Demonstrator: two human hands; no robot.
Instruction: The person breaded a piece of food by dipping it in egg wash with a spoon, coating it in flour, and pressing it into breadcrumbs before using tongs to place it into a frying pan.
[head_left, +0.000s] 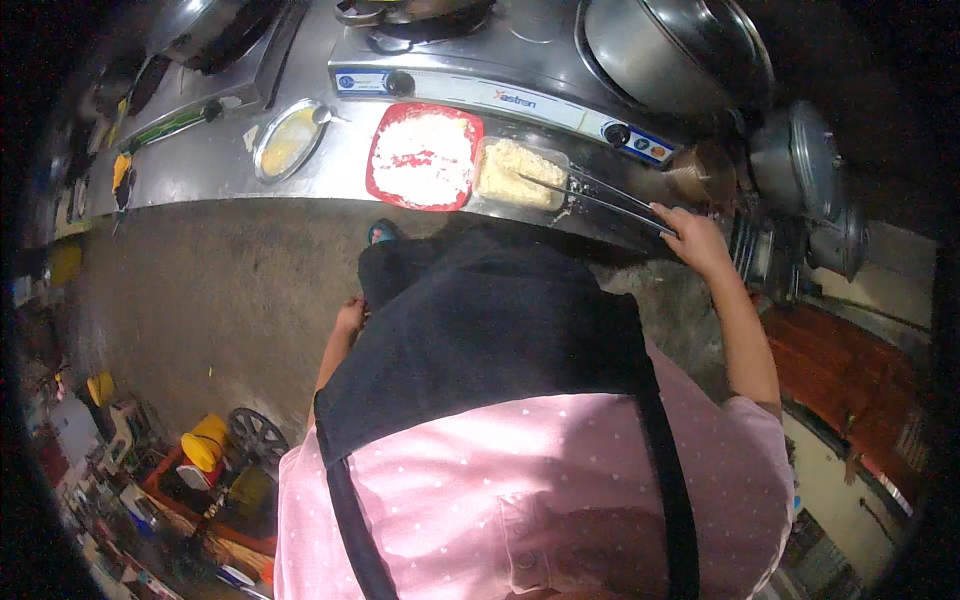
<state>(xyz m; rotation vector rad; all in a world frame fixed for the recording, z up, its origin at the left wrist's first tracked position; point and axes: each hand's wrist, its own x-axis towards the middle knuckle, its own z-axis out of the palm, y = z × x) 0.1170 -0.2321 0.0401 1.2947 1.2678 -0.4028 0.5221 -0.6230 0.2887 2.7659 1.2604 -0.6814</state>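
My right hand (694, 234) grips metal tongs (611, 196) by their handle end. The tongs' arms are spread, with one tip over the pale crumbs (525, 166) and the other near the far right corner of their container. These crumbs fill a clear rectangular container (517, 199). Touching its left side is a red square plate (373, 161) covered with white powder, its red base showing in streaks. Further left, an oval metal dish (262, 174) holds yellow liquid and a spoon (324, 115). Down beside the black apron (510, 315) hangs my left hand (351, 313), its fingers partly hidden.
Behind the plate stands a gas stove (517, 103) bearing a pan (405, 11) and a large metal pot (637, 60). A second stove (172, 120) is at left. Lidded pots (795, 161) crowd the right end of the steel counter (187, 176). A yellow container (206, 442) is behind me at left.
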